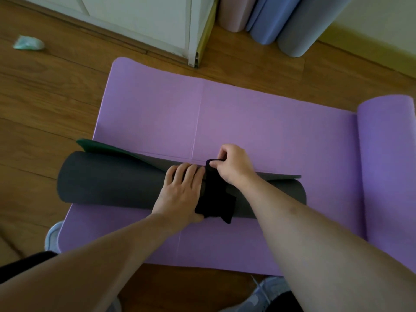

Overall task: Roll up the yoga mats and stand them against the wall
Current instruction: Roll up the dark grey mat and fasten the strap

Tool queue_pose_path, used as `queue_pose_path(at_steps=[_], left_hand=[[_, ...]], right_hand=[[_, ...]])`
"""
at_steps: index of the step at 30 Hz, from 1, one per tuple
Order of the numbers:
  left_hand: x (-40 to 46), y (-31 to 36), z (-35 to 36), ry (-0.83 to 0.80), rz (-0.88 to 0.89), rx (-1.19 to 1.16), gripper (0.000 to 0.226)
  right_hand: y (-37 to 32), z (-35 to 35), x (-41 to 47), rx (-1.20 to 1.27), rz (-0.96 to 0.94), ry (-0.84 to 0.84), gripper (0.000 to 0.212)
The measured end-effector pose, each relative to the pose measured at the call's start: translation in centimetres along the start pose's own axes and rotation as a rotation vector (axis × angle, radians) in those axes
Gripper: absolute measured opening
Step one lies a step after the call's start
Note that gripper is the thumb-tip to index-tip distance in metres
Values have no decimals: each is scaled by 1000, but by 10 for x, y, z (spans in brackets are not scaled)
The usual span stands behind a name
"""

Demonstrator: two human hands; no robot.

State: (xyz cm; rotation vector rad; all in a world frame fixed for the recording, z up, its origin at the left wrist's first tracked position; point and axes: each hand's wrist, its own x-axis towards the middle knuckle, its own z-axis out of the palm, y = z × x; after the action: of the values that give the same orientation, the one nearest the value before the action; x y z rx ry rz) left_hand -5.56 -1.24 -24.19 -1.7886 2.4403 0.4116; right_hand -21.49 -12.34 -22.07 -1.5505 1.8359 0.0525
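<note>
Three rolled mats point(270, 16) already stand against the wall; the dark mat point(112, 181) lies rolled on the purple mat point(157, 113), left hand point(180, 192) flat on it, right hand point(234, 165) pinching the black strap point(213, 190). Purple is only partly rolled.

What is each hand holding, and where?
The right hand pinches the black fabric strap at its far end; the left hand presses flat on the rolled dark grey foam mat.

1. A wooden floor point(56, 104) fills the view.
2. A white cabinet point(144, 21) stands at the top.
3. A crumpled pale green wrapper point(28, 43) lies on the floor, far left.
</note>
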Motion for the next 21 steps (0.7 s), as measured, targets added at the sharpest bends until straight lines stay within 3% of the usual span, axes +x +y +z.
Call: queue_pose_path(at_steps=[4,7,9,10,13,16,19,21], left_hand=[[-4,1,1,-14,-7,-8,121],[-7,2,3,-20,-12,-7,123],[-7,2,3,-28,-17,-12,123],[-7,2,3,-25,-16,-18,121],[-11,3,2,-5,6,-45,109],[-13,1,-2,-3,23,-44,110],[-5,-9,-9,-14,67,-37,120],[1,-22,-14,-69,106,27,131]], right_hand=[[6,14,8,-3,4,19,18],[0,-3,8,-69,-110,91,30],[-1,-9,-4,-31,-202,156,23],[0,-7,-14,-73,-273,109,26],[11,11,-45,-354,-352,-273,54],[5,1,-41,-294,-252,-372,62],[6,-28,-36,-22,-108,-427,79],[20,-51,-41,-169,-119,-456,104]])
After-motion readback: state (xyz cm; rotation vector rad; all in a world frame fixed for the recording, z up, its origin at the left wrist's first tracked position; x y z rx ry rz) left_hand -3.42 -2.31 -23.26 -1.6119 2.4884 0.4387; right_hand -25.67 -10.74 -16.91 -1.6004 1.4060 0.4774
